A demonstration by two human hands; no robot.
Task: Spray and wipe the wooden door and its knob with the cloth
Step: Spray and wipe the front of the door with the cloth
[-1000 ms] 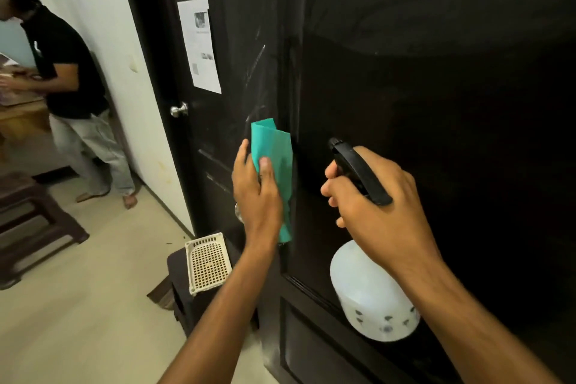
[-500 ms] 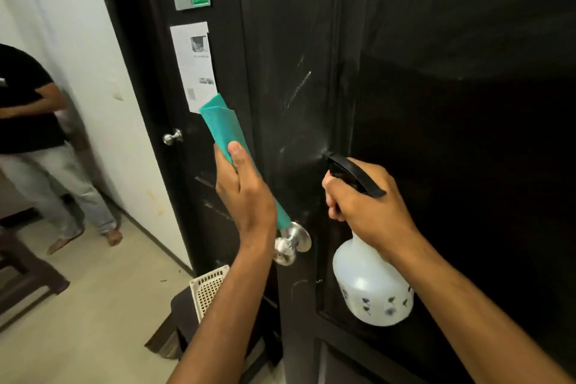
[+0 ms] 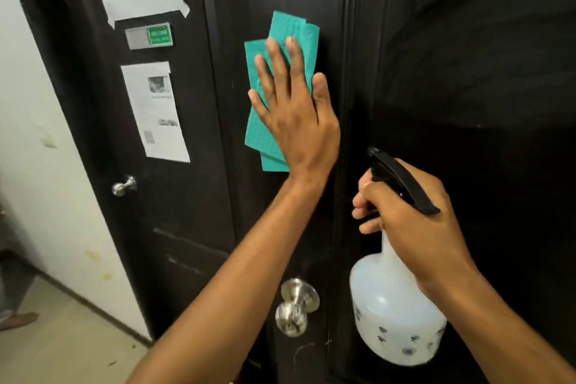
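Wiping the door's upper stile, bottle held ready.

At frame centre the left hand (image 3: 290, 109) presses the teal cloth (image 3: 274, 72) flat on the dark wooden door (image 3: 467, 72), fingers spread. At lower right the right hand (image 3: 414, 221) grips the spray bottle (image 3: 392, 312). Best to keep the palm flat, overlap strokes, then work down to the knob (image 3: 294, 309), low centre.

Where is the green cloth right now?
In the head view, the green cloth is flat on the dark door, under the left hand, above the silver knob.
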